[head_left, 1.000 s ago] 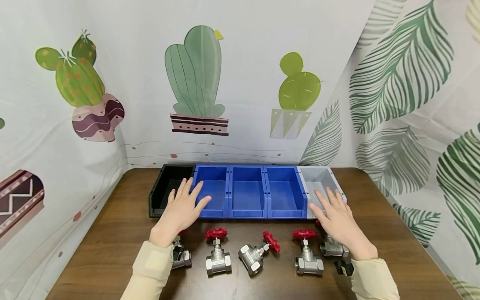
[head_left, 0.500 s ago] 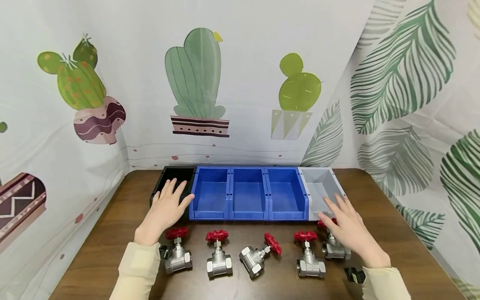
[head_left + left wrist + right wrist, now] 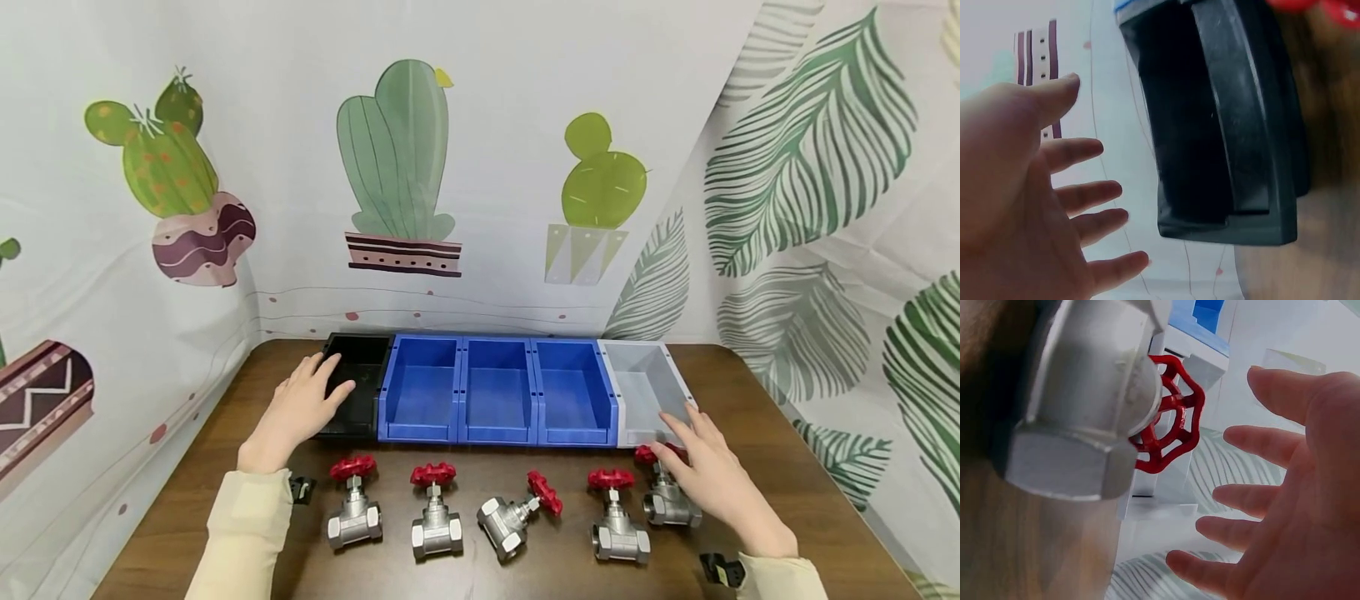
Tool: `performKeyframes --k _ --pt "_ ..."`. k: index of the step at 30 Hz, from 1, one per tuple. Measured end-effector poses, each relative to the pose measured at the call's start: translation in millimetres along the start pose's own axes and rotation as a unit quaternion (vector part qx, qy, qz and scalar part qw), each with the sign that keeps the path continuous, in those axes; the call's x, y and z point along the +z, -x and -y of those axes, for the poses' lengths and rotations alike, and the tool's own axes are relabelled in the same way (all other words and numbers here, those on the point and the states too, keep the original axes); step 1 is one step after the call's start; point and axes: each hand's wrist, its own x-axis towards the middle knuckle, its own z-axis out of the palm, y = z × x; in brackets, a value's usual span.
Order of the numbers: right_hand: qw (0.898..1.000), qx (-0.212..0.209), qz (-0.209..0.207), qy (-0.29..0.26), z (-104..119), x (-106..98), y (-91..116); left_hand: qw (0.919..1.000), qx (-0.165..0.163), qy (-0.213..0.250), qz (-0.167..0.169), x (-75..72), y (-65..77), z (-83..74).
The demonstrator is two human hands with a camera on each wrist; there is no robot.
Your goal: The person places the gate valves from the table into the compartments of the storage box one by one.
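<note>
My left hand (image 3: 296, 408) hovers at the left side of the black bin (image 3: 363, 387), its fingers spread and nothing in them. The left wrist view shows that palm beside the black bin (image 3: 1216, 125) with a gap between them. Over the rightmost valve (image 3: 670, 504) and the front corner of the grey bin (image 3: 641, 392) is my right hand (image 3: 712, 479), fingers extended and holding nothing. In the right wrist view, the valve's red handwheel (image 3: 1194, 419) and steel body (image 3: 1079, 394) stand apart from the fingertips. My right hand partly covers this valve in the head view.
Between the black and grey bins stand three blue bins (image 3: 497, 433), joined in one row. Several more steel valves with red handwheels, such as the tilted middle one (image 3: 506, 525), lie on the brown wooden table (image 3: 202, 475). A printed cloth (image 3: 502, 167) hangs behind.
The hands have moved apart: my left hand leftward off the blue bin, my right hand rightward and nearer. More of the leftmost and rightmost valves now shows. The valves and bins stay put.
</note>
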Motion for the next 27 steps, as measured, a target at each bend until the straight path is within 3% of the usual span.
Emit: performKeyframes --k 14,27 --pt "1.0 0.013 0.009 -0.015 -9 4 10 0.9974 -0.046 0.035 0.043 -4.4 -18.1 27.0" --pt "1.0 0.004 -0.006 -0.009 -13 7 15 0.9942 -0.065 0.069 0.052 7.7 -28.8 47.0"
